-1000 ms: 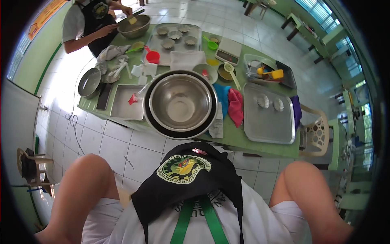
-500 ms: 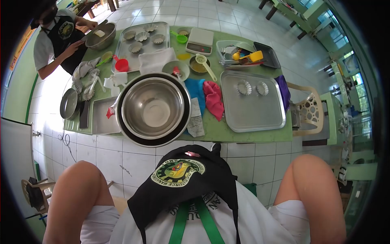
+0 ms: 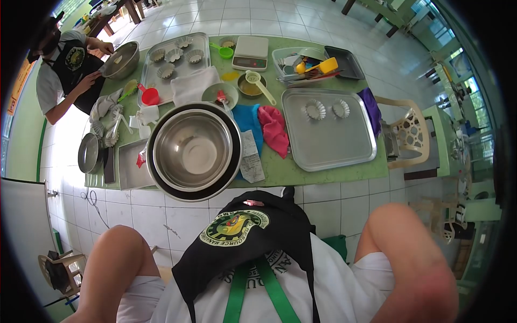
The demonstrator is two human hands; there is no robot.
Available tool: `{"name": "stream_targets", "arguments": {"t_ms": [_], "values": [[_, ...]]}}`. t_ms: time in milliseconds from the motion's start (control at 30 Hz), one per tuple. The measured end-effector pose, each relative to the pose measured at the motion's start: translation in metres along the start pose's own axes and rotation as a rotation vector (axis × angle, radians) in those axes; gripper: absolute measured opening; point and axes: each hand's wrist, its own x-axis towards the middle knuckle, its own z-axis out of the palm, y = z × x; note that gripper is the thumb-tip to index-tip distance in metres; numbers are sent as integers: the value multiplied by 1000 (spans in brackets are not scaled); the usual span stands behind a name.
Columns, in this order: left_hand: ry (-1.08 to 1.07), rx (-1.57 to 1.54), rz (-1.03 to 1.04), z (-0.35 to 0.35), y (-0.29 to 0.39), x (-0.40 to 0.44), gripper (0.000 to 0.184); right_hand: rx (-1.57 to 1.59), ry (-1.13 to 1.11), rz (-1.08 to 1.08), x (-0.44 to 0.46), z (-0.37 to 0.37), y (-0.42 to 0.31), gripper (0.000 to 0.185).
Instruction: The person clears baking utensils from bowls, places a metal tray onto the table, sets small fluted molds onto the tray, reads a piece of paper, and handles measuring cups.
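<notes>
Neither of my hands shows; only my bent bare arms are visible, running out of the lower frame. Closest to my body on the green table (image 3: 328, 175) are nested steel bowls (image 3: 196, 153), overlapping a rectangular pan (image 3: 132, 175). Right of the bowls lie a paper sheet (image 3: 251, 164), a blue cloth (image 3: 247, 116) and a pink cloth (image 3: 273, 132). A large metal tray (image 3: 328, 142) holds two fluted tins (image 3: 315, 110). Behind the bowls, a smaller bowl (image 3: 229, 92) has a red-headed brush (image 3: 221, 97) in it.
At the far left a co-worker (image 3: 70, 70) holds a mixing bowl (image 3: 121, 60) at the table's edge. Further back are a tray with several tins (image 3: 174, 55), a white scale (image 3: 252, 51) and a utensil tub (image 3: 280, 75). A beige chair (image 3: 412, 134) stands right of the table.
The view has shifted, so the table and its things appear further left. More of the co-worker shows. My right arm sits slightly differently at the lower right.
</notes>
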Motion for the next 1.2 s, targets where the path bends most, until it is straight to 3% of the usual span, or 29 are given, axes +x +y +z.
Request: {"name": "stream_targets", "arguments": {"t_ms": [133, 200, 267, 333, 400, 467, 533, 633, 667, 700, 800, 1200], "values": [[133, 44, 152, -24, 4, -2, 25, -54, -78, 224, -22, 1, -5, 28], [98, -13, 97, -37, 4, 0, 26, -55, -68, 281, -34, 7, -6, 29], [56, -72, 42, -47, 9, 3, 26, -210, 44, 318, -45, 15, -6, 23], [225, -29, 174, -52, 10, 3, 24, -164, 159, 307, -48, 18, -3, 25], [205, -26, 132, -61, 10, 4, 23, -118, 270, 294, -49, 7, -3, 27], [182, -25, 92, -68, 11, 7, 23, -370, -42, 328, -54, -21, -11, 31], [71, -6, 46, -73, 15, 11, 23, -289, -152, 397, -57, -25, -16, 33], [145, -67, 59, -83, 21, 10, 25, -265, -336, 484, -62, -36, -24, 39], [144, -64, 62, -135, 73, 21, 25, -327, -406, 506, -64, -38, -25, 41], [144, -54, 80, -57, 0, 1, 24, -324, -403, 505, -66, -36, -25, 41], [149, -31, 129, 10, -60, -19, 20, -311, -439, 517, -70, -32, -23, 38], [83, 70, 367, 50, -67, -26, 14, -287, -505, 534, -73, -18, -28, 35]]}}
